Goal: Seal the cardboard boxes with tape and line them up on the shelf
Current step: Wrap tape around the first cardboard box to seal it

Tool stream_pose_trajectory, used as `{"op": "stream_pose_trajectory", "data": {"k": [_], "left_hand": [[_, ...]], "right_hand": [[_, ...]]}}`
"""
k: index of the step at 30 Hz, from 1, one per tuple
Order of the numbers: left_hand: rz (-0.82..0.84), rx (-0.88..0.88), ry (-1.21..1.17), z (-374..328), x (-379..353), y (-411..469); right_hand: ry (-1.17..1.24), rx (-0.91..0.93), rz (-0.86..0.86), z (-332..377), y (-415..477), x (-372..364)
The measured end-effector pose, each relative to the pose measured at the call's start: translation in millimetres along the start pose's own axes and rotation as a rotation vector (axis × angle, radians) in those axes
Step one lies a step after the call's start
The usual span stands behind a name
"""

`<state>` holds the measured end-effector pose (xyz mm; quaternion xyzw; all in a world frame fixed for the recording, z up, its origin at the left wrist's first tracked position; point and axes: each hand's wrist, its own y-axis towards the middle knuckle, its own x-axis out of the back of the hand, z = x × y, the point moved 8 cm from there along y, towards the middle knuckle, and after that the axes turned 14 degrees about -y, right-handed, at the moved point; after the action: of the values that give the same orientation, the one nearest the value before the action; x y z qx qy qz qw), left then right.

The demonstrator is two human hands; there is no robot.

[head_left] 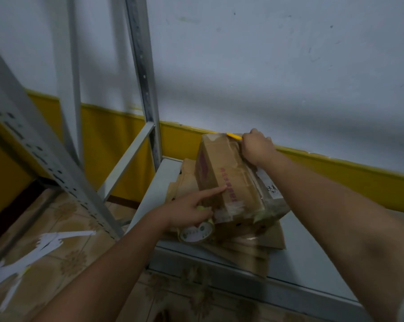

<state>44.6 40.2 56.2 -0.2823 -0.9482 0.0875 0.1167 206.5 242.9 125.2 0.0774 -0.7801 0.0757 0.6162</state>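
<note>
Though it's all a bit blurry, the biggest thing in shot is the white wall (266, 54) with a yellow band (117, 135) along its base. In front of it is the grey metal shelf (312, 252), seen from above, with its upright post (143, 77) at the back left corner. A loose perforated metal rail (45, 159) leans across the left side over the patterned tile floor (68, 263).

On the shelf board lies a stack of flattened cardboard (273, 238), and the cardboard box (231, 182) sits right on top of that, long side running away from the camera toward the wall. It has red print down its left face, and shiny clear tape is wrapped over its near end.

The right hand (257, 148) is at the far end of the box, fingers curled tight around a thin yellow tool (234, 135) (can't tell if it's a cutter or a pen) that points left along the box's far top edge. The left hand (191, 212) is at the near left corner, index finger straight out and touching the box's left face, the other fingers curled over the tape roll (197, 232), which stands on edge just beside the box.

A few white paper scraps (50, 240) lie on the floor at lower left.
</note>
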Motion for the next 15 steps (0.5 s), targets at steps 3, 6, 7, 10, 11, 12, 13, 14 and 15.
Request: {"op": "stream_pose_trajectory", "data": {"k": [3, 6, 7, 10, 11, 12, 13, 14, 15], "left_hand": [[-0.007, -0.03, 0.032, 0.3, 1.7, -2.3], [-0.027, -0.045, 0.041, -0.2, 3.3, -2.1], [-0.034, -0.054, 0.047, 0.1, 3.3, -1.6], [-0.04, -0.053, 0.042, 2.6, 2.4, 0.4], [-0.041, -0.056, 0.04, 3.7, 1.0, 1.3], [-0.042, -0.059, 0.035, 4.0, -0.3, 2.3], [-0.044, -0.061, 0.031, 3.9, -0.9, 3.5], [-0.048, -0.06, 0.031, 3.4, -1.1, 4.4], [-0.052, -0.056, 0.034, 3.9, -1.3, 5.1]], "right_hand": [[0.24, -0.012, -0.08, 3.1, -46.6, 32.2], [0.423, 0.009, -0.074, 5.3, -140.2, 59.8], [0.478, 0.014, -0.034, 6.1, -177.4, 60.6], [0.544, 0.061, 0.142, 20.8, -269.6, 52.8], [0.529, 0.072, 0.192, 28.8, -284.8, 47.2], [0.492, 0.088, 0.228, 38.8, -293.6, 41.1], [0.437, 0.112, 0.245, 49.9, -297.2, 35.4], [0.381, 0.134, 0.246, 59.7, -296.7, 29.8], [0.335, 0.141, 0.236, 66.0, -293.5, 24.4]]}}
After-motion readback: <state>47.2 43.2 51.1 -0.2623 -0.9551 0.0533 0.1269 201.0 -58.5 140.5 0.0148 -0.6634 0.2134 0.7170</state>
